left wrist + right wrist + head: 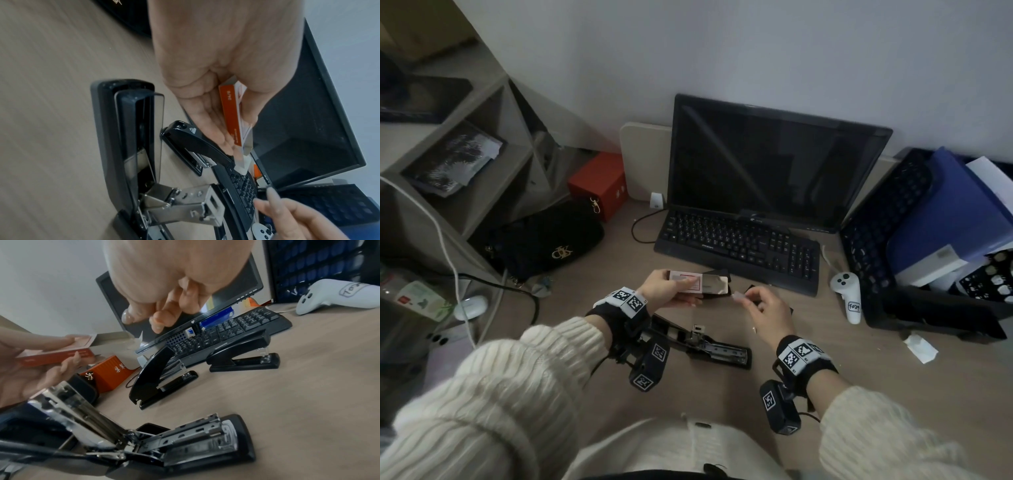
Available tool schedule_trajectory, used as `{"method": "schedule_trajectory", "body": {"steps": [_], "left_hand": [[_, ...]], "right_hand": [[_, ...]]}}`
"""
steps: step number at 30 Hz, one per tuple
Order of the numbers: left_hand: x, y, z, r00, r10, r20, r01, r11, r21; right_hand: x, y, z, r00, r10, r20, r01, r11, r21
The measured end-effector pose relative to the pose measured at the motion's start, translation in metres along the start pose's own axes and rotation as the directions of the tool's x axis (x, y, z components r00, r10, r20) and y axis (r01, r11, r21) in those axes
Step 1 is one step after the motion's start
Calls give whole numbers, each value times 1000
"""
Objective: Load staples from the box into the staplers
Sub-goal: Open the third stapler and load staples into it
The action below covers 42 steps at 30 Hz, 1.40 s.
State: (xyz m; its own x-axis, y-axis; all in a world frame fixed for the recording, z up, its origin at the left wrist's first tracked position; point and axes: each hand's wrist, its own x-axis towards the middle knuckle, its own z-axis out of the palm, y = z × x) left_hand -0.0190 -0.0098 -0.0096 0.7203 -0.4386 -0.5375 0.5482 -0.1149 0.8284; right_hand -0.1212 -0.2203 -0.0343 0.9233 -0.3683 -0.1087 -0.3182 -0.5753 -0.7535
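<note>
My left hand grips a small orange and white staple box above the desk; its end flap hangs open. My right hand hovers just right of the box and pinches a small pale piece I cannot identify. Below both hands a large black stapler lies opened flat with its metal channel showing. Two smaller black staplers sit behind it near the keyboard, the nearer one with its top raised.
A keyboard and a dark monitor stand behind the staplers. To the right are a white controller, a black file tray and crumpled paper. A black bag and a red box are at the left.
</note>
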Motion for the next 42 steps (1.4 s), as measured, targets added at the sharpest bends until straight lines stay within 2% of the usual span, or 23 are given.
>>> {"method": "schedule_trajectory", "body": {"steps": [3, 5, 9, 12, 15, 20, 24, 26, 29, 33, 37, 42], "left_hand": [[0, -2, -3, 1000, 5, -24, -5, 1000, 1], [0, -5, -5, 999, 8, -33, -7, 1000, 8], [-2, -12, -6, 999, 2, -47, -1, 999, 32], [-3, -16, -5, 999, 10, -48, -6, 996, 94], [-3, -18, -4, 999, 14, -49, -6, 988, 155], [-3, -17, -4, 999, 26, -32, -18, 978, 207], [0, -18, -5, 999, 20, -31, -12, 972, 236], [0, -18, -6, 1000, 16, -23, -10, 971, 240], [1, -19, -8, 1000, 11, -26, -4, 971, 238], [0, -19, -10, 1000, 5, -14, -1, 969, 247], [0, -19, -10, 1000, 6, -9, -4, 968, 252], [-1, -19, -10, 1000, 5, -1, -5, 966, 258]], "right_hand": [[-7, 7, 0, 999, 25, 27, -24, 999, -30], [-14, 14, 1, 994, 15, 105, -3, 994, -109], [-27, 23, 10, 943, 16, 333, 119, 917, -381], [-32, 30, 21, 916, 13, 401, 195, 859, -474], [-33, 38, 32, 907, 29, 421, 198, 851, -485], [-26, 49, 46, 916, -82, 392, 278, 835, -475], [-23, 43, 48, 910, -73, 408, 298, 798, -524], [-22, 41, 50, 903, -70, 423, 300, 809, -506], [-21, 42, 56, 892, -40, 450, 284, 823, -492], [-18, 56, 65, 912, -26, 410, 231, 857, -461], [-18, 51, 60, 923, -48, 381, 231, 862, -452], [-17, 47, 54, 914, -15, 406, 217, 864, -455]]}}
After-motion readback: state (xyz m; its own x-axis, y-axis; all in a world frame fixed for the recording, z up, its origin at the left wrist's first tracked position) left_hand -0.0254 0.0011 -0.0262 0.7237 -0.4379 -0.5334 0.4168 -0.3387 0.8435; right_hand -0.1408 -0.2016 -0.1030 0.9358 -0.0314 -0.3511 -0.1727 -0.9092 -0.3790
